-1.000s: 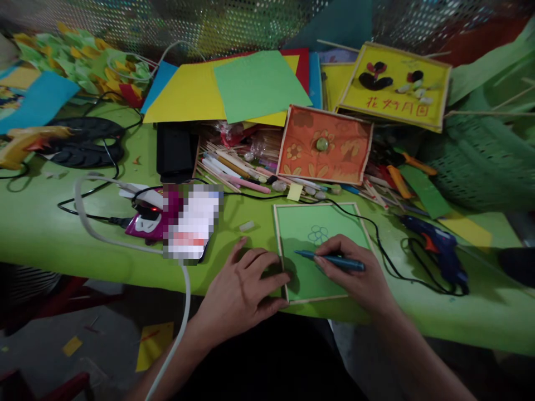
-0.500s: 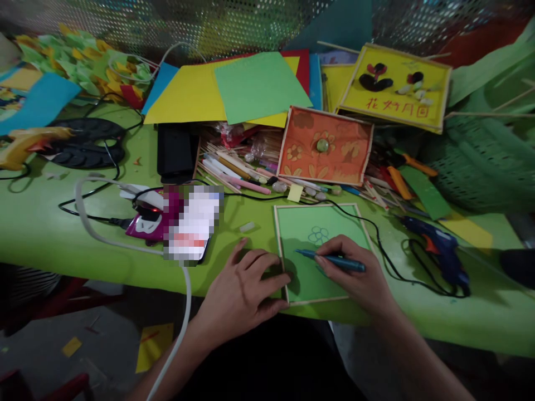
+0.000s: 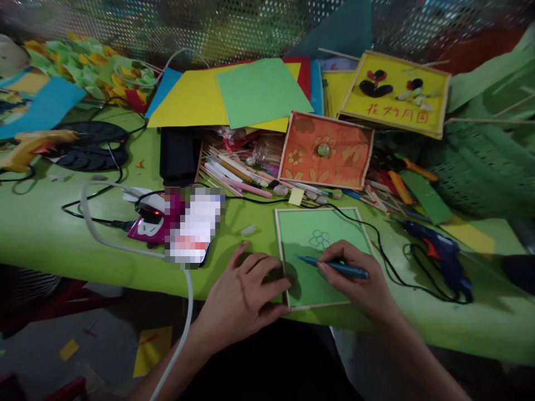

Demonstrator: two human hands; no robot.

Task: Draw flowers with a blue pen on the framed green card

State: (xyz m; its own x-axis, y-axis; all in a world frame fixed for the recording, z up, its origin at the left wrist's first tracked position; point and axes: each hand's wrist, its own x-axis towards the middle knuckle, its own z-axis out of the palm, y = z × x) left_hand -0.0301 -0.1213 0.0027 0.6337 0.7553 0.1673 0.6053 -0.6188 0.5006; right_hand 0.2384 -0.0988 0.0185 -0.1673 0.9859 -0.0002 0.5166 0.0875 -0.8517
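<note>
My right hand (image 3: 355,278) is closed around a blue marker pen (image 3: 345,269), its tip touching or just above a green sheet (image 3: 309,289) inside a thin wooden frame (image 3: 277,234). A small flower outline (image 3: 320,240) is drawn in blue on the upper part of that sheet. Left of the pen tip a tiny blue mark (image 3: 296,255) shows. At the frame's lower left corner rests my left hand (image 3: 246,298), fingers spread, with fingertips touching the edge.
A phone (image 3: 196,225) and purple power strip (image 3: 154,228) lie left, a blue glue gun (image 3: 441,253) right. A black cable (image 3: 378,239) passes the frame's right side. Behind are an orange framed picture (image 3: 307,161), sticks and pens (image 3: 234,172), coloured sheets (image 3: 192,94) and a green basket (image 3: 463,161).
The pen tip has shifted slightly right and down on the green sheet, and a tiny blue mark now shows beside it. My left hand stays at the frame's corner. The view has tilted slightly.
</note>
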